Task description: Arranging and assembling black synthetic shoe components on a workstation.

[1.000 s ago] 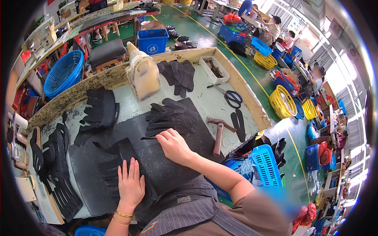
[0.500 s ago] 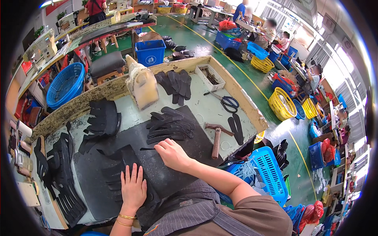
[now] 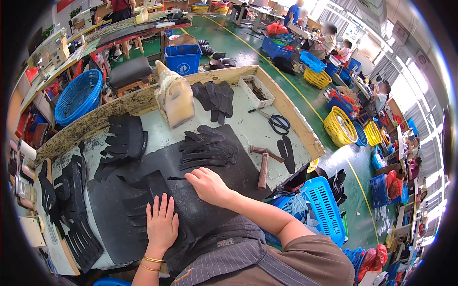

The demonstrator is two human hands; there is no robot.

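Observation:
My left hand lies flat, fingers stretched out, on a black piece with finger-like strips on the dark work mat. My right hand is closed in a pinch around one end of a thin black strip, just above the mat. Beyond it, a loose pile of black strips rests on the mat. More slotted black pieces lie in a stack at the far left and a long heap at the near left.
To the right lie a hammer, scissors and two dark flat pieces. A pale yellow block and a white box stand near the wooden rim. A blue basket stands beside the table.
My right hand, still pinching the strip, has shifted very slightly left. My left hand stays flat on the slotted piece. The whole view has moved a little.

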